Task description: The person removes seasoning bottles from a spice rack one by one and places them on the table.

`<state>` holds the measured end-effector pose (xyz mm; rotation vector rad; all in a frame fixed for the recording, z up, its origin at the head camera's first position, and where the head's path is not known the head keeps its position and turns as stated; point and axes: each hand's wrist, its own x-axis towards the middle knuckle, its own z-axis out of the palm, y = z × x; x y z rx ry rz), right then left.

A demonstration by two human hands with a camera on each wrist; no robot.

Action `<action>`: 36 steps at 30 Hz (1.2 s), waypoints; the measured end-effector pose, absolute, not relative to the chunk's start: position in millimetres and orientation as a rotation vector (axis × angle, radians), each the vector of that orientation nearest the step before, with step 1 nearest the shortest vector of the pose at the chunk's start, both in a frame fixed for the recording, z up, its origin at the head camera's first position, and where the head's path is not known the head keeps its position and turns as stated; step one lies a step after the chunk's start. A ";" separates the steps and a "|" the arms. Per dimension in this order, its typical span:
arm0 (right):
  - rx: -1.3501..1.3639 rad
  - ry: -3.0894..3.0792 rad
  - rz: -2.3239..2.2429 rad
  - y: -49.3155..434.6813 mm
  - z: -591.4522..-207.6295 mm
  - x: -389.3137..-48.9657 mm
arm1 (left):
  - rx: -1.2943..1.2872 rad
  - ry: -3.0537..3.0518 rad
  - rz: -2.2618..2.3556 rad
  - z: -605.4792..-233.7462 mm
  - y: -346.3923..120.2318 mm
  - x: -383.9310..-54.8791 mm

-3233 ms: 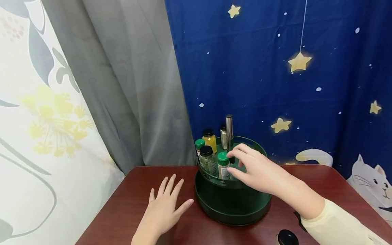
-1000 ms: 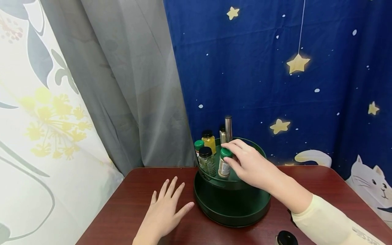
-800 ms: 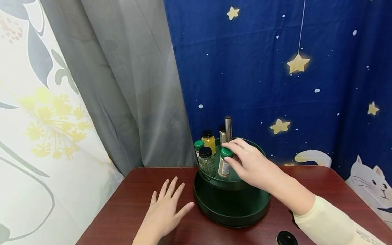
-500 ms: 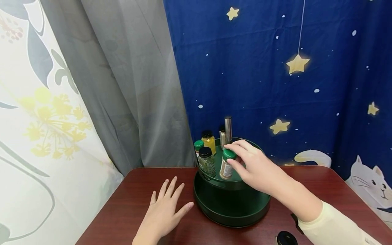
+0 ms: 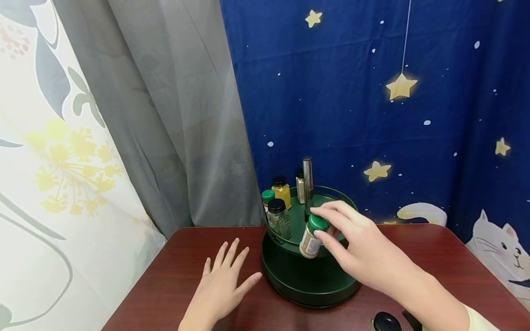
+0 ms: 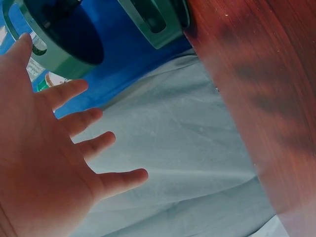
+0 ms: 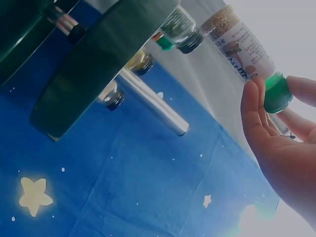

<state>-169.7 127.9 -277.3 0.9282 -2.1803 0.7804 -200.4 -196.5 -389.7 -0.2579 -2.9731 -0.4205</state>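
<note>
In the head view, my right hand [image 5: 360,239] pinches a spice jar [image 5: 311,240] by its green cap. The jar tilts, clear of the upper tier's front rim. The right wrist view shows grainy brown contents and a printed label on this spice jar [image 7: 242,47]. My left hand [image 5: 221,282] is spread above the table, left of the dark green two-tier turntable [image 5: 312,289], holding nothing. On the upper tier stand a black-capped jar of green herbs [image 5: 279,219], a yellow jar [image 5: 282,191], another green-capped jar [image 5: 267,197] and a pale jar [image 5: 300,187] behind the metal centre post [image 5: 308,184].
A black-lidded jar [image 5: 387,322] stands at the table's front right, beside my right forearm. The red-brown table [image 5: 174,276] ends at a grey curtain [image 5: 165,115] and a blue star-printed curtain [image 5: 352,92]. A raised rim surrounds each turntable tier.
My right hand has taken hold of the green-capped spice jar, lifted it off the upper tier and brought it forward over the rim. My left hand has stayed nearly still.
</note>
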 end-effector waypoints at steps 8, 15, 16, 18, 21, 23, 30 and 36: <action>1.025 -2.191 0.798 131.1 -301.1 -152.3 | -0.257 -2.961 -0.416 -389.8 -198.3 -199.2; 1.075 -2.372 0.773 142.3 -336.9 -149.4 | -0.250 -2.960 -0.409 -391.0 -199.9 -199.0; 1.100 -2.386 0.791 144.4 -342.9 -150.5 | -0.249 -2.961 -0.410 -391.2 -200.2 -199.2; 1.141 -2.409 0.817 148.0 -353.7 -152.8 | -0.248 -2.963 -0.414 -392.1 -200.4 -199.9; 1.173 -2.485 0.855 152.3 -365.9 -155.0 | -0.251 -2.963 -0.422 -392.7 -200.5 -201.2; 1.195 -2.551 0.889 154.7 -371.6 -156.7 | -0.253 -2.964 -0.424 -392.2 -200.8 -201.5; 1.195 -2.750 0.917 161.3 -387.4 -162.9 | -0.245 -2.982 -0.413 -393.0 -202.2 -200.7; 1.087 -2.989 1.053 168.3 -395.5 -166.1 | -0.241 -2.972 -0.412 -393.5 -203.4 -200.0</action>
